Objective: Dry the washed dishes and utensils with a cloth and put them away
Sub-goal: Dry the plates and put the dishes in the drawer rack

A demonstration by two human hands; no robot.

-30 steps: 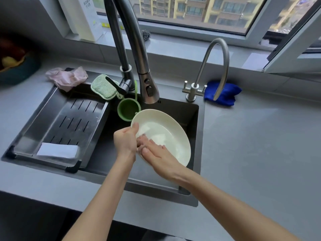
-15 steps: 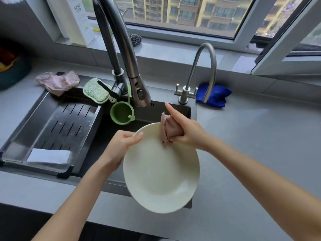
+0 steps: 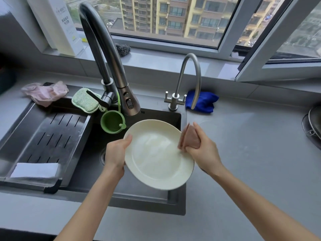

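Grey desk (image 3: 251, 153) surrounds one dark sink (image 3: 173, 117) under a window, with two taps: a big one (image 3: 107, 54) and a thin one (image 3: 189, 75). One cream plate (image 3: 156, 157) is held tilted over the sink. The left hand (image 3: 116, 152) grips its left rim; the right hand (image 3: 203, 150) clutches one pink cloth (image 3: 190, 136) at its right rim. One blue cloth (image 3: 203, 101) lies behind the thin tap.

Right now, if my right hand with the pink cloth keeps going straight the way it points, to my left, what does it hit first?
Most likely the plate. The right hand holds the pink cloth at the plate's right rim, so a leftward move would meet the plate's face, though depth is hard to judge.
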